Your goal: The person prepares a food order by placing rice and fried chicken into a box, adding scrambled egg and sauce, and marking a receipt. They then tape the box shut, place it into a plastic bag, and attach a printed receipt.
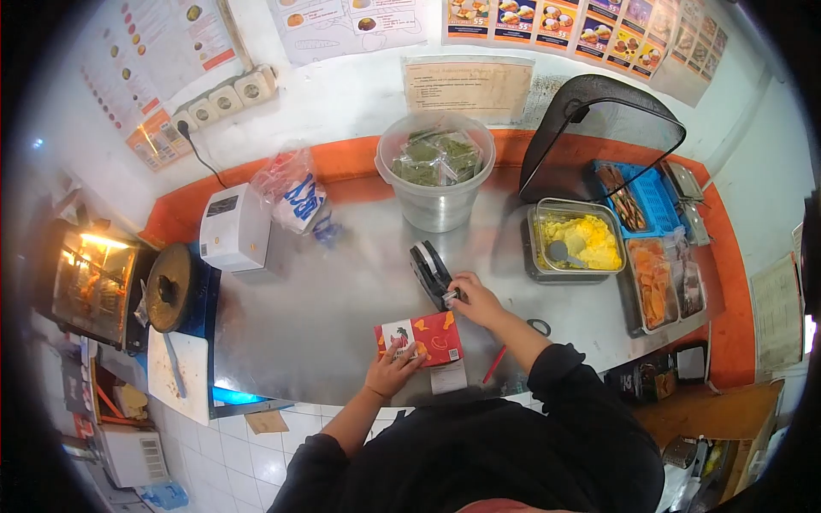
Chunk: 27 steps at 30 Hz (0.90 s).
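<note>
A red food box (440,339) with a white printed panel lies on the metal counter in front of me. My left hand (393,369) rests over its near left side, fingers spread on the top. Just beyond the box is a black tape dispenser (430,272), slanting away to the left. The fingers of my right hand (473,299) are closed at the dispenser's near end; whether a strip of tape is between them is too small to tell. A white paper slip (448,378) sticks out below the box. Scissors with a red part (495,363) lie beside my right forearm.
At the back stands a tall translucent bucket (436,209) with bagged green leaves. To the right are a tub of yellow spread (586,244), a blue basket (657,198) and a tray of orange slices (652,282). A white box (235,227) and plastic bag (299,201) sit left.
</note>
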{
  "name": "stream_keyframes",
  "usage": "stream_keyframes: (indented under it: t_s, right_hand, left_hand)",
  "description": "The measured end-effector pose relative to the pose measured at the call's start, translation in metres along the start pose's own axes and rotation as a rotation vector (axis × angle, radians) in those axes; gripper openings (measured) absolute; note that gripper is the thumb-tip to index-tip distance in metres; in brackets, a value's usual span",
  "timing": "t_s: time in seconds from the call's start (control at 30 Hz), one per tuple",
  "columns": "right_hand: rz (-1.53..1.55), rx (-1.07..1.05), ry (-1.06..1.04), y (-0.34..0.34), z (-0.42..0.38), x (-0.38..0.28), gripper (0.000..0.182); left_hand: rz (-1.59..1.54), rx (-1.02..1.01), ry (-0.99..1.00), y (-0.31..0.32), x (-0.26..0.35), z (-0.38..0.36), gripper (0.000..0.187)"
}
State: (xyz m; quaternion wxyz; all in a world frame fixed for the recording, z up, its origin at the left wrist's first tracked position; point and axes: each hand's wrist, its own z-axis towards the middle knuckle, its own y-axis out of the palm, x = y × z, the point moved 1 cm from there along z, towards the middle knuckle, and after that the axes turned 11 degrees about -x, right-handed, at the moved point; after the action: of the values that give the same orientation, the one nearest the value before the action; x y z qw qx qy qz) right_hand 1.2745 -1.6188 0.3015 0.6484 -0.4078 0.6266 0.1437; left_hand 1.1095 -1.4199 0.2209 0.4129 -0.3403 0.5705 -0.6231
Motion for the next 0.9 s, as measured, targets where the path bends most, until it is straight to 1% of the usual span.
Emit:
stream_keyframes:
  t_s: [0.07, 0.1, 0.13, 0.2, 0.23, 0.3, 0.33, 0.4, 0.43, 0.5, 0.53, 0.6, 0.63, 0.7, 0.73, 0.8, 0.83, 0.9]
  right_hand:
    - [-0.442, 0.105, -0.055, 0.006, -0.004, -0.023, 0.043]
    - [-0.47, 0.139, -0.06, 0.011, 0.003, -0.003, 0.052]
    - [-0.468, 0.139, -0.061, 0.017, 0.007, 0.007, 0.052]
    - [-0.321, 0.279, 0.252, 0.029, 0.017, 0.021, 0.053]
    - [-0.32, 0.278, 0.252, 0.035, 0.021, 0.022, 0.053]
    - [-0.233, 0.391, 0.339, 0.041, 0.025, 0.024, 0.051]
    - [-0.235, 0.396, 0.341, 0.042, 0.024, 0.037, 0.051]
    - [-0.467, 0.528, 0.187, 0.041, 0.022, 0.074, 0.047]
    - [-0.469, 0.53, 0.188, 0.033, 0.017, 0.084, 0.047]
    - [-0.538, 0.654, 0.21, 0.015, 0.003, 0.099, 0.047]
    - [-0.539, 0.653, 0.212, 0.003, -0.002, 0.097, 0.047]
    - [-0.312, 0.658, 0.31, -0.026, -0.008, 0.072, 0.047]
    - [-0.309, 0.657, 0.32, -0.034, -0.008, 0.059, 0.047]
    - [-0.457, 0.567, 0.294, -0.046, -0.008, 0.04, 0.046]
    - [-0.46, 0.568, 0.298, -0.046, -0.01, 0.037, 0.046]
    - [-0.482, 0.646, 0.241, -0.046, -0.007, 0.032, 0.044]
    - [-0.483, 0.639, 0.239, -0.048, -0.007, 0.023, 0.044]
    - [-0.617, 0.565, 0.256, -0.056, -0.009, 0.003, 0.042]
  left_hand:
    - [-0.03, 0.043, -0.009, 0.0, 0.002, 0.001, 0.039]
    - [-0.026, 0.044, -0.01, 0.0, 0.001, 0.001, 0.039]
    - [-0.033, 0.038, -0.009, 0.002, 0.001, 0.001, 0.039]
    - [-0.038, 0.033, -0.008, 0.002, 0.001, 0.001, 0.039]
    - [-0.046, 0.026, -0.014, 0.0, 0.001, 0.001, 0.039]
    - [-0.058, 0.022, -0.015, 0.001, 0.002, 0.001, 0.039]
    - [-0.046, 0.032, -0.013, 0.003, 0.002, 0.0, 0.039]
    - [-0.034, 0.047, -0.007, 0.005, 0.002, 0.0, 0.039]
    - [-0.026, 0.022, -0.013, 0.006, 0.001, 0.0, 0.039]
    - [-0.021, -0.003, -0.02, 0.004, 0.001, 0.0, 0.039]
    - [-0.003, -0.005, -0.017, 0.002, 0.001, 0.0, 0.039]
    - [0.008, -0.014, -0.01, 0.0, 0.002, 0.001, 0.038]
    - [-0.011, 0.013, -0.017, -0.001, 0.002, 0.001, 0.038]
    - [-0.036, 0.04, -0.018, -0.002, 0.005, 0.003, 0.037]
    - [-0.048, 0.053, -0.032, -0.002, 0.006, 0.004, 0.037]
    - [-0.057, 0.072, -0.055, -0.002, 0.007, 0.009, 0.037]
    - [-0.044, 0.083, -0.082, -0.001, 0.009, 0.011, 0.037]
    - [-0.032, 0.088, -0.112, -0.001, 0.012, 0.011, 0.038]
